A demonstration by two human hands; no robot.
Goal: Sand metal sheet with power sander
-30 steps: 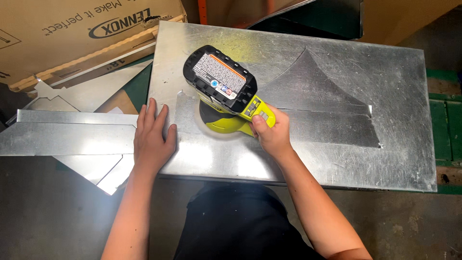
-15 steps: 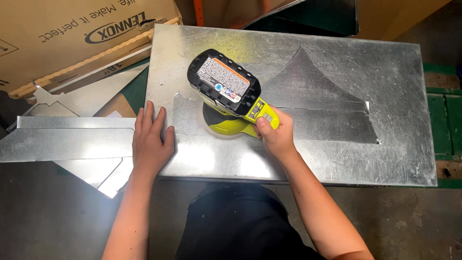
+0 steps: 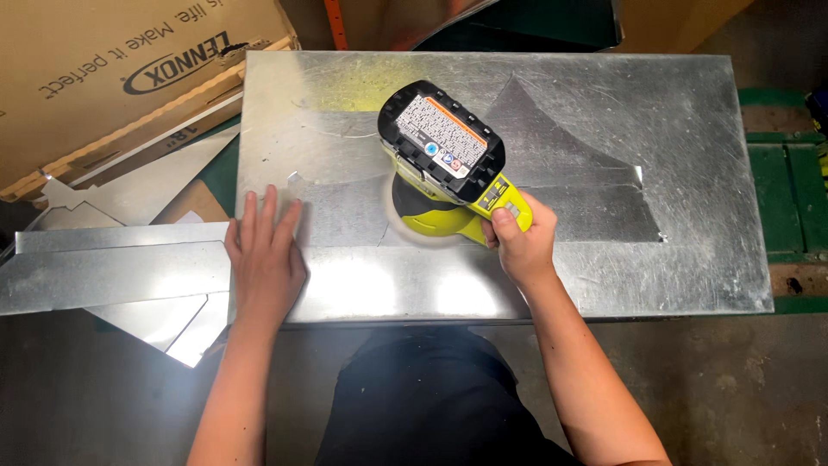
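A yellow-green sander with a black battery pack on top is held by the right hand, whose fingers are wrapped tightly around the handle at the tool's near right end. The round pad of the sander is pressed flat on a large metal sheet, a little left of the sheet's middle. The pad's outline is blurred, so its exact edge cannot be told.

The left hand is laid flat and open, fingers spread, on the near left corner of the sheet; nothing is gripped by it. It is well apart from the sander.

A darker, duller patch is seen on the sheet, running from under the sander toward the right edge, with a pointed rise toward the far edge. The rest of the surface is brighter and finely scratched.

Beyond the left edge of the sheet, a long metal strip and several smaller offcuts are stacked loosely, the strip reaching up to the left hand's wrist. A cardboard box is placed at the far left corner, touching or just beside the sheet. Green boards are seen beyond the right edge. Nothing lies on the sheet in the sander's path.
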